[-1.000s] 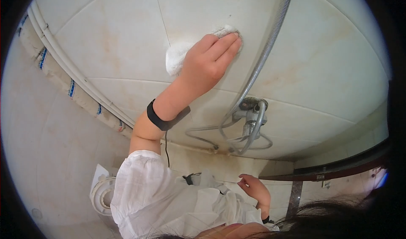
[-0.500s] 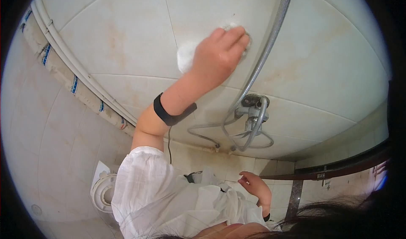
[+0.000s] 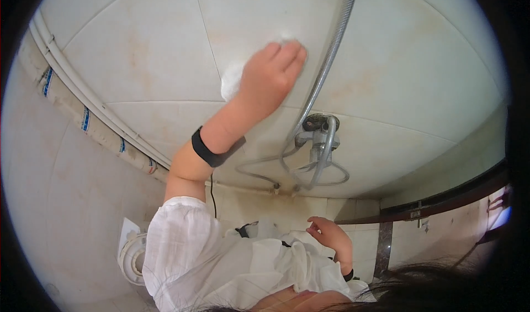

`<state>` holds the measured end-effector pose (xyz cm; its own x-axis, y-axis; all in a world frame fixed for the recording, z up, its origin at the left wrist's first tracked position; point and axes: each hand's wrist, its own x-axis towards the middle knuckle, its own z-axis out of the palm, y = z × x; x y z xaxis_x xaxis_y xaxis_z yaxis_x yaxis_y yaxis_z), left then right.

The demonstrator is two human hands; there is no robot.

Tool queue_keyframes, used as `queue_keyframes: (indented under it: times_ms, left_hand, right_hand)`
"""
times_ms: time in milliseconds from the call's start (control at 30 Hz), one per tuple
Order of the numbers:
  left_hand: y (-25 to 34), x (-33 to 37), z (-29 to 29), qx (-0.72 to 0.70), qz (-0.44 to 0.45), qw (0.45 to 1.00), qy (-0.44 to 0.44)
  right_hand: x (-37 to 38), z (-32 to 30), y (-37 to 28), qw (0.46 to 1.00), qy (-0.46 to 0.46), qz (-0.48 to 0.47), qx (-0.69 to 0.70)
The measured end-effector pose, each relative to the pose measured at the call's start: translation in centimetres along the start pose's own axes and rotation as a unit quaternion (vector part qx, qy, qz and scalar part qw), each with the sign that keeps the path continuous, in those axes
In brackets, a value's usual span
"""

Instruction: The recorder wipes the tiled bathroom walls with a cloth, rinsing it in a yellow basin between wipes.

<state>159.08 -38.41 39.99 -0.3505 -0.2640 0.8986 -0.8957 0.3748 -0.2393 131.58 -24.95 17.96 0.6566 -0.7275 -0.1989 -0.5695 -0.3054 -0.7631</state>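
Note:
My left hand point(image 3: 274, 73) is raised against the pale tiled wall point(image 3: 165, 52), closed over a white cloth point(image 3: 229, 82) and pressing it flat. Most of the cloth is hidden under the palm; a rounded end shows beside the wrist and a sliver above the fingertips. A black band point(image 3: 212, 151) circles that forearm. Lower down, my right hand point(image 3: 330, 236) hangs near my body, its fingers loosely bent, a gap at the thumb and nothing visible between them.
A metal shower hose point(image 3: 327, 61) runs down the wall right of my left hand to a mixer tap point(image 3: 320, 140). White pipes point(image 3: 83, 83) slant along the left corner. A round white plastic fitting point(image 3: 132, 258) stands at lower left. A dark rail point(image 3: 452, 201) crosses at right.
My left hand has slid slightly down the wall with the cloth, and less cloth shows around the fingers. The whole view has shifted a little. My right hand stays about where it was.

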Motion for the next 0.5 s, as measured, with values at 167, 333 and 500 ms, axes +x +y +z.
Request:
queue_keyframes:
  times_ms: [167, 333, 500]
  left_hand:
    - [0.4, -3.3, -0.9, -0.11, -0.05, 0.991, -0.06]
    - [2.7, -7.7, -4.6, -0.39, -0.204, 0.896, -0.057]
    - [8.3, -10.9, -7.7, -0.729, -0.494, 0.472, -0.047]
  right_hand:
    - [-0.6, -0.2, -1.5, 0.999, -0.021, 0.0, 0.04]
    - [-1.3, 0.2, -2.6, 0.995, -0.034, -0.031, 0.084]
    - [-0.3, -0.7, -6.5, 0.966, -0.02, -0.184, 0.178]
